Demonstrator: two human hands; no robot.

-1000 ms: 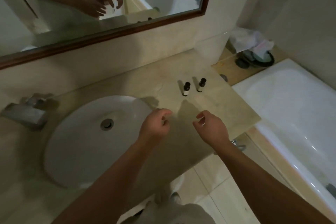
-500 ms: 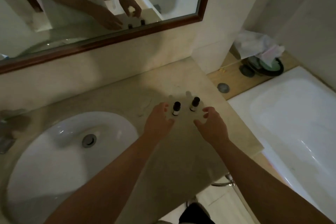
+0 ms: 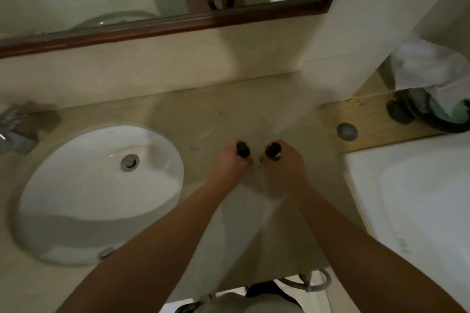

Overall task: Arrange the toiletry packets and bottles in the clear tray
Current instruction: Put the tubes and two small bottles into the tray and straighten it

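Two small toiletry bottles with black caps stand side by side on the beige counter (image 3: 193, 114), right of the sink. My left hand (image 3: 229, 162) grips the left bottle (image 3: 243, 149), and only its black cap shows above my fingers. My right hand (image 3: 284, 162) grips the right bottle (image 3: 273, 150) the same way. Both bottle bodies are hidden inside my fists. No clear tray and no packets are in view.
A white oval sink (image 3: 101, 193) fills the counter's left side, with a metal tap (image 3: 15, 132) at the far left. A framed mirror (image 3: 162, 23) runs above. At right are a white bathtub (image 3: 417, 201), a wooden ledge (image 3: 368, 119) and crumpled towels (image 3: 427, 71).
Both hands have moved forward from the counter's front to the two bottles and closed round them. The camera has tilted further down over the counter.
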